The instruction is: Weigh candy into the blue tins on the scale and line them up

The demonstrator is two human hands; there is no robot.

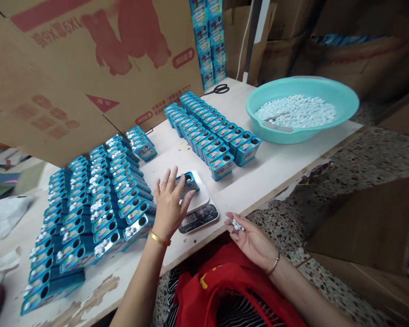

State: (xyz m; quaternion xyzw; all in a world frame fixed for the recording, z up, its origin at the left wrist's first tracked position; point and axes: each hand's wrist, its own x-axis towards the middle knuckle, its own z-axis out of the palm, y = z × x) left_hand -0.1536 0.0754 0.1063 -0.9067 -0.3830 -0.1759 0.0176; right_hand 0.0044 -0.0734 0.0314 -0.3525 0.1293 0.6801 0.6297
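Left hand on a blue tin atop the scale; right hand cupping white pellets.

Left hand (pixel 170 200), fingers spread fairly wide, rests on a small blue tin (pixel 188 183): flat, rectangular, glossy printed lid with a round hole near one end, lying on the white platform of a small digital scale (pixel 199 210). Right hand (pixel 250 238), palm up and half curled just off the desk (pixel 269 170) edge, holds a few small white pellets (pixel 237 225). Left of the left hand: packed rows of filled tins (pixel 92 204), white pieces showing through their holes. Beyond it: rows of empty tins (pixel 209 134), holes dark. Farther off, a smooth teal plastic basin (pixel 301 109) heaped with white pellets. Printed cardboard flap (pixel 88 68) overhangs the desk.
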